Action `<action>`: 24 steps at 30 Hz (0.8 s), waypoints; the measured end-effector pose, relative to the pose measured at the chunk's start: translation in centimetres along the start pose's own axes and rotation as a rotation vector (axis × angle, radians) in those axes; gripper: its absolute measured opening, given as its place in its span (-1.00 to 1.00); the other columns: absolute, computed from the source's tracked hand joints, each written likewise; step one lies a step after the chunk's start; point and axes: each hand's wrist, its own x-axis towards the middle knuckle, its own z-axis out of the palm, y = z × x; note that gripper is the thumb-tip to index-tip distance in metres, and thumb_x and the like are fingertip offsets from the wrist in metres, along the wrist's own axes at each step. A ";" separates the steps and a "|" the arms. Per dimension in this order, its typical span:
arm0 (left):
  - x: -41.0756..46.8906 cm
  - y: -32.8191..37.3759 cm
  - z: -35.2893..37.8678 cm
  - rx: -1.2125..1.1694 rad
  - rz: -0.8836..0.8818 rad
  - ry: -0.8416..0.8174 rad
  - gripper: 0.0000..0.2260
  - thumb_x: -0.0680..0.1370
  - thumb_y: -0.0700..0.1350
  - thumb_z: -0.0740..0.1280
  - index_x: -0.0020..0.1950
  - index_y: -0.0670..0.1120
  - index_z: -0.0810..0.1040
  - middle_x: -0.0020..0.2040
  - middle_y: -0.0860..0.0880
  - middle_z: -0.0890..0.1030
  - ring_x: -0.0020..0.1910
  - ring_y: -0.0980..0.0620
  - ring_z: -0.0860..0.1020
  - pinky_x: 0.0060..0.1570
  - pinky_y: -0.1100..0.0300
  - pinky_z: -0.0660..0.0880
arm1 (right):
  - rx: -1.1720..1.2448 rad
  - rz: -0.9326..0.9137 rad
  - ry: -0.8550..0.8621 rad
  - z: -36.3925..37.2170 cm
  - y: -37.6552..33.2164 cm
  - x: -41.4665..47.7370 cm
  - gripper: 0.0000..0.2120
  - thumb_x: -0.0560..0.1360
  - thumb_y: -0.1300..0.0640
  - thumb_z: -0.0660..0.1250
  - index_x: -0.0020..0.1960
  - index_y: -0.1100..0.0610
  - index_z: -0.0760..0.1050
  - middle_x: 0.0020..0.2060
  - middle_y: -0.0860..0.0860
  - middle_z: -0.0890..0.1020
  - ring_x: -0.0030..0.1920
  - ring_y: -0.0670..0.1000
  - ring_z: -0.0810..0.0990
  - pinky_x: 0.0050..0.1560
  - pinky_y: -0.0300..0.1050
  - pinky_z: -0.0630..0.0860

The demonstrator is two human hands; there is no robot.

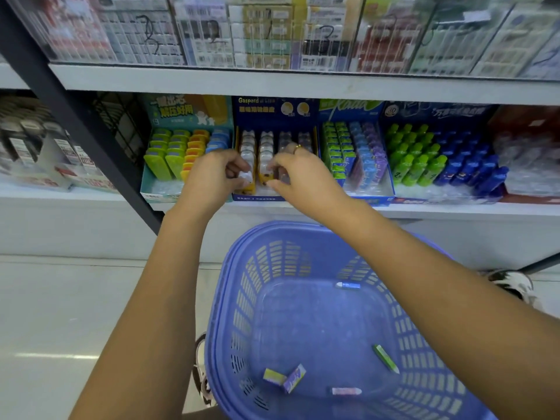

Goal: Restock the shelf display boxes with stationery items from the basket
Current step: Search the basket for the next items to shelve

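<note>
You face a white shelf that carries a row of display boxes. Below your arms sits the purple-blue basket, with a few loose pieces on its floor: a green stick, two small eraser boxes, a blue-capped stick and a pink one.

Both your hands are at the front of the navy display box, whose header reads "Gaspard"; the rest is blurred. The teal box beside it bears Chinese writing, and the blue bottle box further right shows a circled "30".

Your left hand has its fingers curled, pinching a small white item. Your right hand, which wears a ring, curls its fingers over a yellow-backed pack; you cannot tell whether they grip it.
</note>
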 end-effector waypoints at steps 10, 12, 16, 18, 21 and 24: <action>-5.8 8.9 8.5 0.111 0.133 -0.566 -0.86 0.46 -0.04 0.44 -0.18 -0.11 0.64 -0.21 -0.05 0.66 -0.18 0.00 0.59 -0.17 0.21 0.43 | -0.151 0.447 -0.781 7.4 11.1 -14.2 -0.65 0.45 0.02 0.39 0.17 0.17 0.54 0.16 0.12 0.59 0.19 0.10 0.54 0.10 -0.14 0.44; -8.0 8.1 12.8 0.217 0.032 -0.901 -0.81 0.47 -0.07 0.42 -0.09 -0.19 0.65 -0.10 -0.14 0.68 -0.14 -0.06 0.62 -0.10 0.17 0.49 | -0.201 0.536 -0.905 9.3 13.5 -16.3 -0.57 0.46 0.01 0.39 0.24 0.21 0.49 0.23 0.14 0.55 0.24 0.10 0.51 0.17 -0.15 0.43; -12.3 3.1 18.9 0.515 0.006 -1.362 -0.77 0.46 -0.10 0.44 -0.13 -0.28 0.62 -0.13 -0.21 0.65 -0.23 -0.05 0.50 -0.06 0.07 0.50 | -0.161 0.594 -1.043 11.8 15.8 -19.4 -0.56 0.45 0.08 0.42 0.28 0.18 0.46 0.21 0.11 0.53 0.21 0.05 0.50 0.16 -0.18 0.40; -13.5 1.1 20.4 0.681 0.008 -1.502 -0.78 0.44 -0.10 0.46 -0.11 -0.26 0.63 -0.18 -0.17 0.59 -0.19 -0.08 0.52 0.00 0.03 0.51 | 0.005 0.518 -0.978 13.2 15.1 -19.7 -0.56 0.37 0.23 0.47 0.23 0.17 0.49 0.09 0.08 0.56 0.10 0.02 0.53 0.11 -0.19 0.41; -14.1 -0.9 21.9 0.741 -0.030 -1.625 -0.71 0.45 -0.11 0.46 0.10 -0.23 0.62 0.08 -0.21 0.64 0.08 -0.16 0.60 0.13 0.00 0.50 | 0.208 0.347 -0.983 16.2 12.0 -19.3 -0.57 0.37 0.33 0.43 0.23 0.20 0.52 0.17 0.11 0.59 0.18 0.05 0.54 0.17 -0.21 0.39; -15.0 -1.7 22.5 0.747 -0.037 -1.674 -0.69 0.48 -0.16 0.42 0.20 -0.21 0.57 0.22 -0.19 0.57 0.24 -0.16 0.51 0.21 0.01 0.44 | 0.257 0.232 -1.120 19.4 8.6 -19.2 -0.55 0.39 0.27 0.44 0.27 0.21 0.50 0.21 0.13 0.58 0.22 0.08 0.54 0.18 -0.18 0.40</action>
